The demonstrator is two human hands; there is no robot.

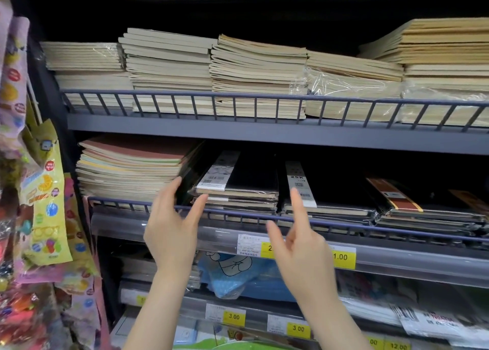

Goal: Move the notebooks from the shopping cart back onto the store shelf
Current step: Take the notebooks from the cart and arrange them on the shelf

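On the middle shelf [264, 218] lie stacks of black wrapped notebooks [246, 180], with a second black stack [325, 191] to their right. A dark notebook [189, 175] leans tilted between the left black stack and a pile of coloured-cover notebooks [129, 167]. My left hand [172, 228] is raised at the shelf rail; its fingertips touch the leaning notebook's edge and the thumb touches the black stack's front corner. My right hand [301, 249] hovers in front of the rail, fingers apart, index finger pointing up at the second stack, holding nothing. The shopping cart is out of view.
The top shelf [238, 132] holds tall piles of cream notebooks behind a wire rail. Brown-banded black notebooks [423, 206] lie at the right. Hanging snack-like packets [45, 191] crowd the left edge. Lower shelves with yellow price tags [342, 257] hold more stationery.
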